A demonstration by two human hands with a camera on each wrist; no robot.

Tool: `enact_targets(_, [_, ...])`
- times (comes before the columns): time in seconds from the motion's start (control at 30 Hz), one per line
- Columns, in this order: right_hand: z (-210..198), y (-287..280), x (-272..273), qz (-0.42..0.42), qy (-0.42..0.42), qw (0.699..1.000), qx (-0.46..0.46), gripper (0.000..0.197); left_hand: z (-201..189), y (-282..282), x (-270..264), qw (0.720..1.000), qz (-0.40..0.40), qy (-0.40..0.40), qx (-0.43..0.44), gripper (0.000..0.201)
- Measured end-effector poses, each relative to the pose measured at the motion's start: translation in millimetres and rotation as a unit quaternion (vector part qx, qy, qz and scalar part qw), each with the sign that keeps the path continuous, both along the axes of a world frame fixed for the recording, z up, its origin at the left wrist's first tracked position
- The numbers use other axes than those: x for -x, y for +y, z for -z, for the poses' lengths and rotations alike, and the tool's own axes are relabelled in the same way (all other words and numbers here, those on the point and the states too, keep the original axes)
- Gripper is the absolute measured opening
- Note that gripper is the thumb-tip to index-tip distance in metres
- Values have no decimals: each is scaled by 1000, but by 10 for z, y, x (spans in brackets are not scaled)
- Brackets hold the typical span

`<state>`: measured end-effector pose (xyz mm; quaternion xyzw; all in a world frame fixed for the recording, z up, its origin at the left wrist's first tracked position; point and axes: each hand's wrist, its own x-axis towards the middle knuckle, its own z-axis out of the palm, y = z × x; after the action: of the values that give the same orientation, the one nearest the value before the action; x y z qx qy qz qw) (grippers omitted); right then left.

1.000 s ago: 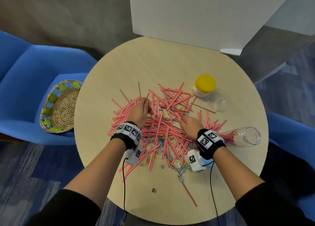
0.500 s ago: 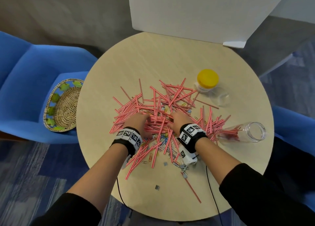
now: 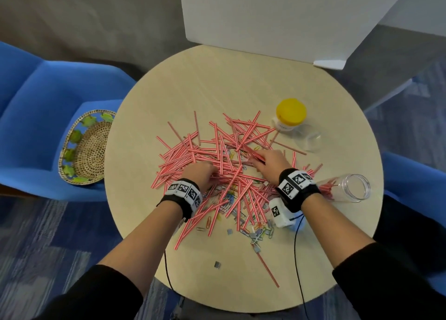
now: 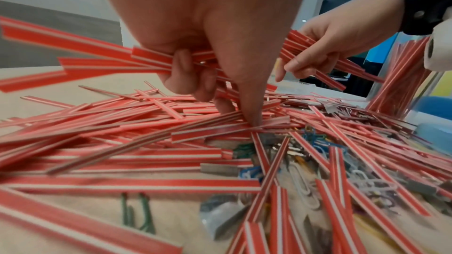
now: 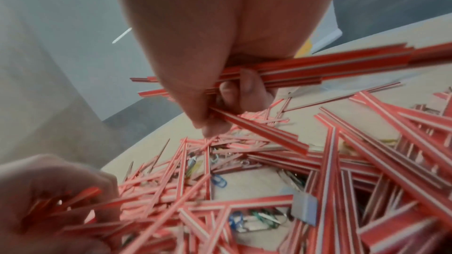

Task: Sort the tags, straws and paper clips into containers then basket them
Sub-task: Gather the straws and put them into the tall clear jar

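A heap of red-and-white striped straws (image 3: 217,160) covers the middle of the round table (image 3: 217,83), with coloured paper clips (image 3: 259,230) and small grey tags (image 3: 217,264) mixed in under it. My left hand (image 3: 201,175) grips a bunch of straws (image 4: 151,63) just above the heap. My right hand (image 3: 268,161) grips another bunch of straws (image 5: 318,69) at the heap's right side. A clear jar (image 3: 347,187) lies on its side at the right with several straws inside.
A yellow-lidded jar (image 3: 289,114) and an empty clear jar (image 3: 310,139) stand at the back right. A woven basket (image 3: 84,148) sits on the blue chair (image 3: 36,102) to the left. A white board (image 3: 277,18) stands behind the table. One straw (image 3: 266,268) lies near the front edge.
Both hands have worked over the heap and gathered straws. The right hand moved left toward the middle, then back right and farther up. The left hand drew back toward me.
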<state>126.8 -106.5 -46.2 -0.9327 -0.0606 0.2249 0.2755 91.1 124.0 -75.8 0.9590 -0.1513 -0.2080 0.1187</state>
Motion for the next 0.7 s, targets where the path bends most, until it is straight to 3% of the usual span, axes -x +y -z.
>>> enact_targets(0.13, [-185,-77,-7,99,-23,989,-104,30,-68,-25,-10,998,-33,-24,41,20])
enact_targets(0.33, [-609,-171,-25,209,-54,944,-251,37,-270,-119,-64,984,-114,-16,139,14])
enact_targets(0.5, [-978,-304,50,273,26,830,-485,34,-525,-232,-131,967,-141,-76,200,20])
enact_targets(0.63, [-1075,-402,101,291,55,757,-582,34,-721,-352,-227,936,-196,-113,270,23])
enact_targets(0.7, [-1103,-419,135,298,58,744,-595,36,-755,-410,-259,919,-225,-97,309,24])
